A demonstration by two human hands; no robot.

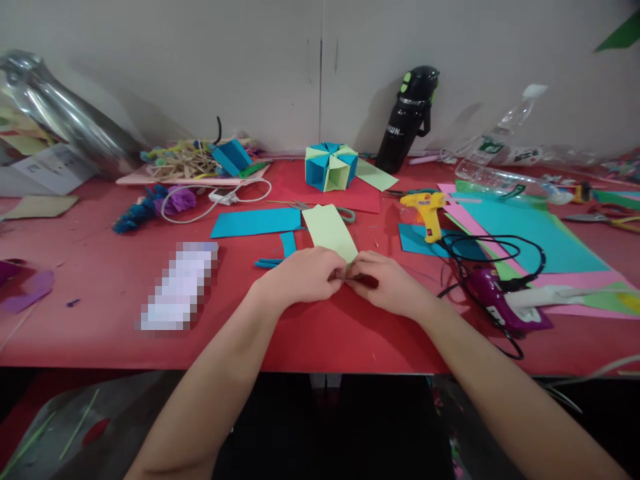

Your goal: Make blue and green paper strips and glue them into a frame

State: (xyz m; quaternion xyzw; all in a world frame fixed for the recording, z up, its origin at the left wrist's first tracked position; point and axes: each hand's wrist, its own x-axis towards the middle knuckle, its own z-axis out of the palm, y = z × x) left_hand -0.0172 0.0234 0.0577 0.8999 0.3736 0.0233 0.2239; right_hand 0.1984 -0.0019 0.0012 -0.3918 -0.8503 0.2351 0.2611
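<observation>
Pinching thin piece (347,279) between fingers (337,261), left hand (306,276), right hand (393,283), green paper (329,231) beyond

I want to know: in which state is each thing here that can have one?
Left hand: fingers pinched
Right hand: fingers pinched
Pale green sheet: near end hidden
Blue-green paper model: assembled
Yellow glue gun: on its side
Black bottle: standing, lid shut
Clear bottle with white cap: closed
Grey scissors: partly covered

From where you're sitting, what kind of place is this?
Probably a craft workspace: there's a yellow glue gun, stacked coloured paper and a folded blue-and-green paper model on the red table.
</observation>
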